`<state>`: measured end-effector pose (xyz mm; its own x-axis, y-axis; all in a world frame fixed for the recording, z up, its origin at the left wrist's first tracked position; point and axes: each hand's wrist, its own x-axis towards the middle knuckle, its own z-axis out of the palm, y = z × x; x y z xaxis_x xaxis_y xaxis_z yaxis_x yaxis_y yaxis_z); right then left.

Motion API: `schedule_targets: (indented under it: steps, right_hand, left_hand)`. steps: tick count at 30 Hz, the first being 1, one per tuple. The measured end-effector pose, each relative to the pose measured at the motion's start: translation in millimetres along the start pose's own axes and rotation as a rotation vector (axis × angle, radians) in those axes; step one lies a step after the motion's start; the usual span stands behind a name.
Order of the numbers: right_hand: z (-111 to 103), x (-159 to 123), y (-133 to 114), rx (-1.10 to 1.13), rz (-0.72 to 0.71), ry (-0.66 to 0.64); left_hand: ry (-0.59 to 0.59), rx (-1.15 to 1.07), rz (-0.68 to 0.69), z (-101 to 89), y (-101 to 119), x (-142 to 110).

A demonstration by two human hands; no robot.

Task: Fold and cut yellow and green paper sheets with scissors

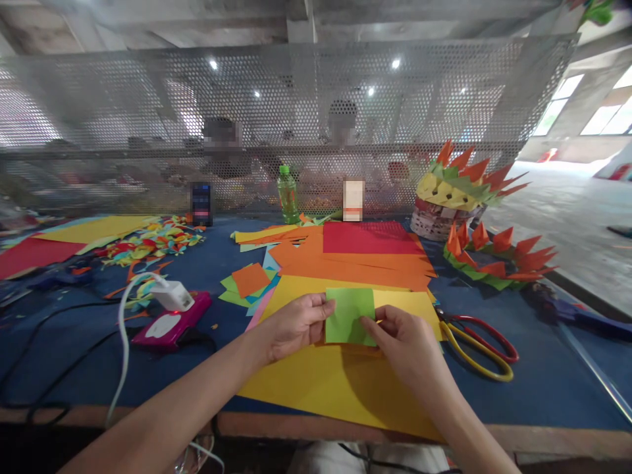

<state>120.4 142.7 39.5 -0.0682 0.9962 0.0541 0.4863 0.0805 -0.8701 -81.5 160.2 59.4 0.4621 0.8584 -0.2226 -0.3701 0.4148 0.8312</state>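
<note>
Between my two hands I hold a small square of green paper (349, 315) just above a large yellow sheet (336, 382). My left hand (299, 326) pinches its left edge, thumb on the front. At the lower right edge, my right hand (399, 336) grips the same piece between thumb and fingers. Beyond it lie orange sheets (340, 268) and a red sheet (368, 238). Scissors (478, 342) with one red and one yellow handle rest to the right of my right hand.
Left of the sheets lie small paper squares (251, 280), a magenta device (172, 322) with a white charger (172, 295) and cables, and paper scraps (153, 240). A green bottle (287, 197) stands behind. Folded-paper rings (498, 253) sit at right, near a glue gun (587, 316).
</note>
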Motion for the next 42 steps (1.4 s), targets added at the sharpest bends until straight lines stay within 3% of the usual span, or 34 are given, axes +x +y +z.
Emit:
schedule_targets:
  steps: [11, 15, 19, 21, 25, 29, 31, 36, 42]
  right_hand:
    - [1.3, -1.2, -1.1, -0.011, 0.010, 0.005]
    - [-3.9, -5.8, -3.9, -0.042, 0.025, 0.041]
    - [-13.2, -16.2, -3.8, 0.132, 0.014, 0.133]
    - [-16.3, -23.3, -4.0, 0.341, 0.052, 0.073]
    - [-12.7, -38.9, -8.3, 0.836, 0.296, -0.253]
    - [0.1, -45.7, -14.9, 1.101, 0.459, -0.395]
    - [6.1, -43.3, -16.3, 1.199, 0.440, -0.353]
    - [15.3, -30.2, -12.5, 1.395, 0.341, -0.051]
    - [18.8, -22.3, -11.1, 1.266, 0.271, 0.085]
  left_hand:
    - [0.022, 0.006, -0.024, -1.5, -1.1, 0.4]
    - [0.088, 0.026, 0.003, -7.3, -0.5, 1.5]
    - [0.174, 0.050, 0.058, -7.2, 4.9, -0.3]
    - [0.197, 0.056, 0.090, -4.8, 7.9, -2.1]
    - [0.213, 0.050, 0.155, 0.9, 12.3, -5.9]
    - [0.193, 0.057, 0.186, 5.4, 15.3, -9.2]
    - [0.168, 0.069, 0.191, 6.3, 15.8, -10.3]
    - [0.157, 0.085, 0.194, 5.5, 12.9, -11.4]
    - [0.203, 0.124, 0.202, 3.5, 5.8, -11.3]
